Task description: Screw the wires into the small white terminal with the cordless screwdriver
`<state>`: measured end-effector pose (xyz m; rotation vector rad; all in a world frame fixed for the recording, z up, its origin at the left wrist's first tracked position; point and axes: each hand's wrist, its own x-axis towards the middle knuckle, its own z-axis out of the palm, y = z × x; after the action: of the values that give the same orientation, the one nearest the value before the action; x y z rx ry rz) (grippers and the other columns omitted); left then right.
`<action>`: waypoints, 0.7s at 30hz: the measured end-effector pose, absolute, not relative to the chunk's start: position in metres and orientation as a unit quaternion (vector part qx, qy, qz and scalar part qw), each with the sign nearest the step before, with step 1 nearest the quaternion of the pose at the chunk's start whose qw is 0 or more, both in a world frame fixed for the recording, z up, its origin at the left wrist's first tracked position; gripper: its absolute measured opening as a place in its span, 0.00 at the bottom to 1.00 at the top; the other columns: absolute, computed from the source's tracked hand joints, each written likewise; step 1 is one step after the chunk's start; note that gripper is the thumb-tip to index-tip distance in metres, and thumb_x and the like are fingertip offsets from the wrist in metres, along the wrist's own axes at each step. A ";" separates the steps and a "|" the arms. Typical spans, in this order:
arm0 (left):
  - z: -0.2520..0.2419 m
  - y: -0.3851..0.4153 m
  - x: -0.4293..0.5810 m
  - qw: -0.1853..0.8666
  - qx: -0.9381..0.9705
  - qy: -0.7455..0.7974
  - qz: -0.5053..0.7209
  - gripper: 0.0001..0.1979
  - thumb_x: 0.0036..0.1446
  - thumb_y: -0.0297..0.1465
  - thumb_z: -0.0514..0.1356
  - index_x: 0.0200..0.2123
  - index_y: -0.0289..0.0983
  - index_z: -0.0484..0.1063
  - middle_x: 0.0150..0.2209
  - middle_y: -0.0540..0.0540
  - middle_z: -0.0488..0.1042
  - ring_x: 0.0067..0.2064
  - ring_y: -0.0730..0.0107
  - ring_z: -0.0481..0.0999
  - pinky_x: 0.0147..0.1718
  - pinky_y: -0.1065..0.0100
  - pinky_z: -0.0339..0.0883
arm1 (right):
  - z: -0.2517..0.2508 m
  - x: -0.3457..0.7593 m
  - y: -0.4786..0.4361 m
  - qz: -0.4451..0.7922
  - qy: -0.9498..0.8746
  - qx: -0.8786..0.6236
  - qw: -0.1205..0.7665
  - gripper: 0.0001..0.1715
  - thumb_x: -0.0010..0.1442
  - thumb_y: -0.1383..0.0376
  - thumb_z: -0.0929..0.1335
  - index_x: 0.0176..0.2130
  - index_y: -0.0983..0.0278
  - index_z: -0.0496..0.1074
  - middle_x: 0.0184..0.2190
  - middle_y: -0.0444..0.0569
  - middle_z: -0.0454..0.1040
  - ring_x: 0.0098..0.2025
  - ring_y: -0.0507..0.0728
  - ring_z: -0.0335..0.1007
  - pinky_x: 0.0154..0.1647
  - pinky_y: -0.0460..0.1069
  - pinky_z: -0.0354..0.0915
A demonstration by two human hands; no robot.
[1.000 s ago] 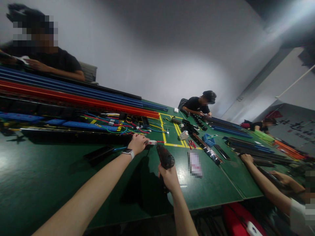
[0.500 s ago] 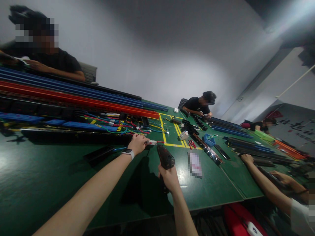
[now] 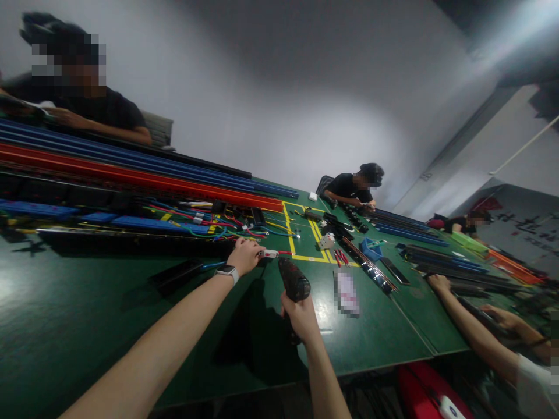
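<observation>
A drill (image 3: pixel 296 283) and a white block (image 3: pixel 269 254) are held over a green table (image 3: pixel 375 331).
The drill's handle is gripped by the right hand (image 3: pixel 301 317), its nose near the block's right end, where a red wire (image 3: pixel 285 252) is seen. The block is pinched by the left hand (image 3: pixel 245 255). Pliers (image 3: pixel 343 258) are laid to the right; an orange rail (image 3: pixel 174 183) is placed far left.

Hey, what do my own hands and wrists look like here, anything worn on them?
Your left hand is ungloved, with a square-faced smartwatch on a pale band at its wrist. Your right hand is ungloved too. No sleeves show.
</observation>
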<state>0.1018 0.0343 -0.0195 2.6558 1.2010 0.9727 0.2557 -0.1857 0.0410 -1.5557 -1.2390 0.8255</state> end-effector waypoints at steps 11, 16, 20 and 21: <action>-0.020 0.034 0.102 0.032 0.862 0.390 0.321 0.13 0.61 0.34 0.59 0.46 0.47 0.80 0.46 0.42 0.80 0.49 0.55 0.74 0.58 0.47 0.51 | 0.045 0.253 -0.187 0.355 -0.497 -0.623 0.488 0.07 0.57 0.61 0.68 0.30 0.61 0.68 0.19 0.42 0.68 0.23 0.54 0.66 0.28 0.47 0.63; -0.020 0.034 0.102 0.034 0.863 0.388 0.321 0.12 0.61 0.34 0.60 0.46 0.47 0.80 0.46 0.42 0.80 0.50 0.54 0.74 0.58 0.47 0.51 | 0.048 0.252 -0.188 0.350 -0.500 -0.624 0.488 0.06 0.57 0.62 0.67 0.30 0.61 0.68 0.19 0.42 0.68 0.23 0.54 0.66 0.28 0.47 0.63; -0.020 0.034 0.102 0.036 0.862 0.389 0.323 0.13 0.61 0.34 0.59 0.47 0.47 0.80 0.45 0.42 0.80 0.50 0.55 0.74 0.57 0.48 0.52 | 0.047 0.252 -0.188 0.346 -0.501 -0.626 0.487 0.07 0.57 0.61 0.67 0.29 0.61 0.68 0.19 0.42 0.68 0.23 0.54 0.66 0.28 0.47 0.62; -0.019 0.034 0.102 0.036 0.861 0.390 0.324 0.13 0.61 0.34 0.59 0.47 0.47 0.80 0.45 0.42 0.80 0.50 0.55 0.74 0.57 0.48 0.52 | 0.046 0.252 -0.188 0.344 -0.502 -0.626 0.487 0.07 0.57 0.61 0.67 0.30 0.61 0.68 0.19 0.42 0.68 0.23 0.54 0.66 0.28 0.47 0.63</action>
<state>0.1022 0.0336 -0.0193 2.6463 1.1967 0.9949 0.2519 -0.1875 0.0464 -1.5224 -1.2216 0.8371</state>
